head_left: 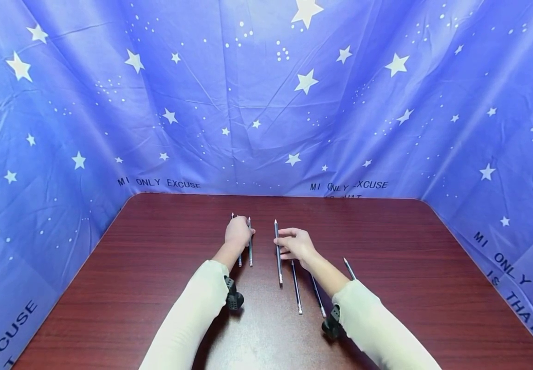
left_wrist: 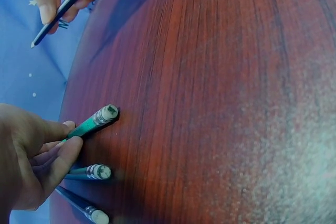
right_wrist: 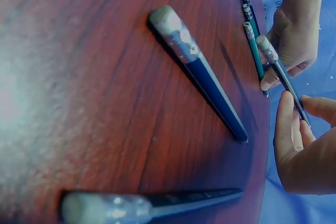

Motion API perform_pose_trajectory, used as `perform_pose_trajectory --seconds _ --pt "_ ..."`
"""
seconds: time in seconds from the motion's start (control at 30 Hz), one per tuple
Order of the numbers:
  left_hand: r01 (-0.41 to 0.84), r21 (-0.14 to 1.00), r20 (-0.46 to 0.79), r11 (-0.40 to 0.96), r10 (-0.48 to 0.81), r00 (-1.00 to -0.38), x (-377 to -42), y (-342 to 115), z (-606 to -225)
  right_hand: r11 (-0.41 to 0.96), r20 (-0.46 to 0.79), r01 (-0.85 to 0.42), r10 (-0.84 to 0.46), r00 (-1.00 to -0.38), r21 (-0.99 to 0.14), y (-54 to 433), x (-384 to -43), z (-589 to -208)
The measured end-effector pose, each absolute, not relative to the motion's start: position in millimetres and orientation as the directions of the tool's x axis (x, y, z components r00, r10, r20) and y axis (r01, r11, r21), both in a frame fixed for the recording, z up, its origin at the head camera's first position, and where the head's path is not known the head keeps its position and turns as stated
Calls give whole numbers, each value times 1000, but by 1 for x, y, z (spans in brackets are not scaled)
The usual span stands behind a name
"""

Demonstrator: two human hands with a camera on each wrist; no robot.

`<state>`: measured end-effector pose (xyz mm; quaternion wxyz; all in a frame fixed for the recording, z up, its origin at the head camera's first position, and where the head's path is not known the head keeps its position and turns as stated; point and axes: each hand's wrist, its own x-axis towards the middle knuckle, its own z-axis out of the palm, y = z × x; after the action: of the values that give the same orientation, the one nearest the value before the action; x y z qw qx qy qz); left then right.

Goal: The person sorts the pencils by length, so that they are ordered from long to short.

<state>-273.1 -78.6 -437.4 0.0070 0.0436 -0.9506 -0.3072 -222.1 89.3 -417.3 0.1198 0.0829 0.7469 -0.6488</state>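
Observation:
My left hand pinches a green pencil between thumb and fingers, its white eraser end towards me and close to the table. Beside that pencil lie a teal one and a dark blue one, partly hidden by the hand. To the right, my right hand holds a dark pencil by thumb and fingertips, raised off the tabletop, tip pointing away. Under and beside the right forearm lie a blue pencil, another dark pencil and a third partly covered by the sleeve.
The dark red wood-grain table has rounded far corners. A blue star-patterned curtain with printed letters surrounds its back and sides. Each wrist carries a small black camera.

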Motion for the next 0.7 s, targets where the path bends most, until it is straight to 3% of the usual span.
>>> perform_pose_trajectory --seconds 0.7 --pt "-89 589 -19 803 -96 -995 -271 -77 -437 139 -264 260 -12 -965 -956 71 -242 -428"
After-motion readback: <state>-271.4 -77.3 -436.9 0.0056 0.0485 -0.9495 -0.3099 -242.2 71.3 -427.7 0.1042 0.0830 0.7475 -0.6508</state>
